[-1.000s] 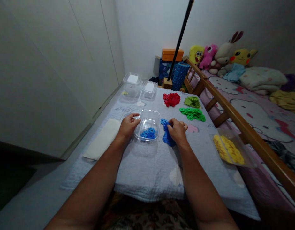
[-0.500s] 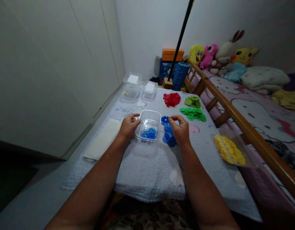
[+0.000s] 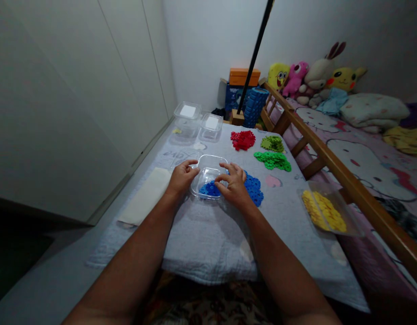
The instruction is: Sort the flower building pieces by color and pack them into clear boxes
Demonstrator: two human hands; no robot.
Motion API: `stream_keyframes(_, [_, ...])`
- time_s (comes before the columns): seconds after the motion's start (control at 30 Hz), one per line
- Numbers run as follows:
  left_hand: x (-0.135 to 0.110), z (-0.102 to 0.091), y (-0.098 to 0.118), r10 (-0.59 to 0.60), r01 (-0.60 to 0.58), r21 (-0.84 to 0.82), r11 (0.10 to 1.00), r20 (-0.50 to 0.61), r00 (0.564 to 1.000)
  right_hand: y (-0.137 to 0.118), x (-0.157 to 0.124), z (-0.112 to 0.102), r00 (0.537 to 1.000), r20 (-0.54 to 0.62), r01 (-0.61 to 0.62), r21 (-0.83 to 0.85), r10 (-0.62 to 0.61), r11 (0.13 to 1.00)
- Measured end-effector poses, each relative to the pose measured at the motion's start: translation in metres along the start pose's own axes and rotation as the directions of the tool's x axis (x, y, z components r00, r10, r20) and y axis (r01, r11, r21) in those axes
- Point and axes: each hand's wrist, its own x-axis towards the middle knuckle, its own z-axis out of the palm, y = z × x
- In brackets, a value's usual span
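My left hand (image 3: 182, 177) pinches the left rim of a clear plastic container (image 3: 210, 159) on the table. Blue snowflake-shaped plastic discs (image 3: 208, 189) lie in the bottom of it. Over the container's right side is my right hand (image 3: 233, 181), its thumb and fingers apart and no disc visible between them. Just right of that hand spreads a pile of blue discs (image 3: 254, 187), partly covered by it. Farther back are piles of red discs (image 3: 243, 140), olive-green discs (image 3: 272, 144) and bright green discs (image 3: 273, 161).
Two lidded clear boxes (image 3: 187, 118) stand at the table's far left. A folded cream cloth (image 3: 145, 197) lies left of my left arm. At the right edge sits a clear box of yellow discs (image 3: 325, 212), beside the wooden bed rail (image 3: 317, 146).
My right hand has moved left from the blue pile to over the container, and its fingers have opened. The disc it pinched is gone from its fingertips. My left hand stays on the rim.
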Motion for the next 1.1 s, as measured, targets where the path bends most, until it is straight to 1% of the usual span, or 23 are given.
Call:
stream_keyframes(0.13, [-0.001, 0.000, 0.001, -0.011, 0.011, -0.013, 1.000, -0.002, 1.000, 0.000, 0.000, 0.001, 1.000, 0.013, 0.001, 0.000, -0.001, 1.000])
stream_keyframes(0.23, [0.000, 0.000, -0.001, -0.003, 0.003, -0.001, 1.000, -0.010, 1.000, 0.004, 0.000, -0.001, 0.999, -0.043, -0.003, 0.025, 0.004, 1.000])
stream_keyframes(0.3, [0.001, 0.000, -0.001, 0.000, 0.000, 0.008, 1.000, -0.013, 1.000, 0.010, 0.001, -0.005, 0.995, -0.100, -0.029, 0.032, 0.032, 0.999])
stream_keyframes(0.4, [0.001, 0.000, -0.002, 0.004, -0.004, 0.015, 1.000, -0.020, 1.000, 0.023, 0.004, -0.013, 0.976, -0.185, -0.120, 0.006, 0.119, 0.993])
stream_keyframes(0.5, [0.002, 0.000, -0.004, 0.006, -0.006, 0.015, 1.000, -0.020, 1.000, 0.039, 0.006, -0.019, 0.945, -0.231, -0.253, -0.064, 0.232, 0.965])
stream_keyframes(0.57, [0.002, 0.000, -0.005, 0.003, -0.003, 0.008, 1.000, -0.010, 1.000, 0.047, 0.006, -0.020, 0.931, -0.226, -0.321, -0.132, 0.287, 0.938])
stream_keyframes(0.63, [0.003, -0.001, -0.008, 0.000, 0.000, 0.002, 1.000, -0.005, 1.000, 0.053, 0.004, -0.018, 0.930, -0.205, -0.346, -0.201, 0.306, 0.917])
stream_keyframes(0.83, [0.005, -0.001, -0.011, -0.005, 0.005, -0.002, 1.000, -0.006, 1.000, 0.054, 0.000, -0.007, 0.954, -0.130, -0.300, -0.355, 0.271, 0.885])
stream_keyframes(0.97, [0.004, -0.001, -0.009, 0.009, -0.009, 0.020, 1.000, -0.005, 1.000, 0.051, 0.000, -0.004, 0.959, -0.115, -0.284, -0.362, 0.260, 0.888])
stream_keyframes(1.1, [0.003, -0.001, -0.008, 0.012, -0.012, 0.026, 1.000, -0.010, 1.000, 0.051, 0.001, -0.007, 0.954, -0.127, -0.297, -0.301, 0.270, 0.906])
